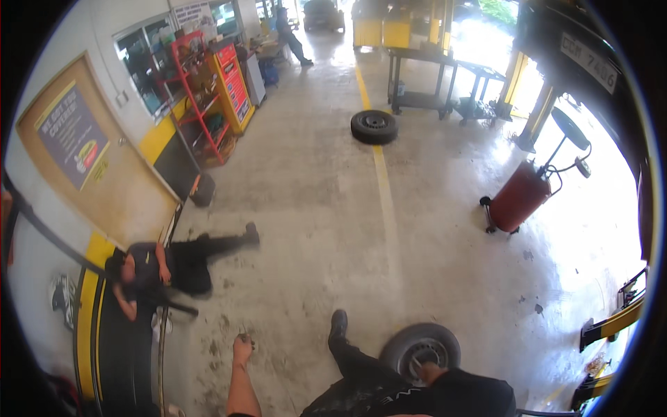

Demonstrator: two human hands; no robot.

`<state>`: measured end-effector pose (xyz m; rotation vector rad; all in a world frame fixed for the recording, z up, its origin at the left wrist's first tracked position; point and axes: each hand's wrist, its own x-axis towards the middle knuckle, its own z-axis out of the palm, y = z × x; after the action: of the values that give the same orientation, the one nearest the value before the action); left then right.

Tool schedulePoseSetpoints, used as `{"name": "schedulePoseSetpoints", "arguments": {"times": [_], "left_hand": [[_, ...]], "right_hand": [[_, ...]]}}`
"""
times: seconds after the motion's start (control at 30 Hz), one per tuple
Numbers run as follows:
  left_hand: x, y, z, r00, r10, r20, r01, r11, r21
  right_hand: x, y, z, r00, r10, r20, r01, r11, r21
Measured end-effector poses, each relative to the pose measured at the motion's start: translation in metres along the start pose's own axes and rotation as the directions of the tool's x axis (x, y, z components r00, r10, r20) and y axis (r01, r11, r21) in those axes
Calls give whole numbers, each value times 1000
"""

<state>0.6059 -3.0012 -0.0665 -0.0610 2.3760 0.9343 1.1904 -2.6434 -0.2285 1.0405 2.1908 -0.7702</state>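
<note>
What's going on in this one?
In a garage, the camera wearer's right hand is at a wheel on the floor; its grip can't be made out. The left hand is held out to the side, perhaps with something small in it, too unclear to name. A second wheel lies farther off, a red wheeled tank stands to the right, and another person sits at far left.
</note>
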Motion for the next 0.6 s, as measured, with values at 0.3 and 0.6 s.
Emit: {"name": "schedulePoseSetpoints", "arguments": {"times": [0.3, 0.6], "left_hand": [[172, 32, 88, 811, -450, 374, 461, 885, 66], [401, 218, 131, 729, -554, 402, 562, 820, 110]], "right_hand": [[124, -135, -233, 940, -266, 215, 235, 959, 160], [543, -351, -540, 986, 147, -74, -88, 851, 518]]}}
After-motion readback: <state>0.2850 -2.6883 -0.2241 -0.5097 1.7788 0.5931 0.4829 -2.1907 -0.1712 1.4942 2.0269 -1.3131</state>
